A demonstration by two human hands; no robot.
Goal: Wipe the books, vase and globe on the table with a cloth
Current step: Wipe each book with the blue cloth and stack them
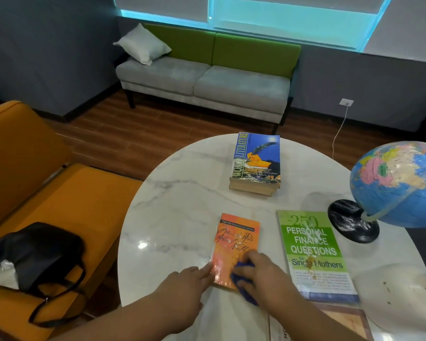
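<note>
Our left hand (182,284), fingers straight, touches the orange book (234,242) near the desk's (177,193) front edge; our right hand (263,274) grips the cloth (240,273) on it.

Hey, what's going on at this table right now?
A person is wiping the orange book with a blue cloth gripped in the right hand, while the left hand steadies the book's left edge with straight fingers. The green book beside it shows spots and the globe looks smudged; neither is being touched.

Five books (234,242) (312,244) (256,156) (251,191) (342,321), one globe (399,183), one cloth (250,297)
</note>
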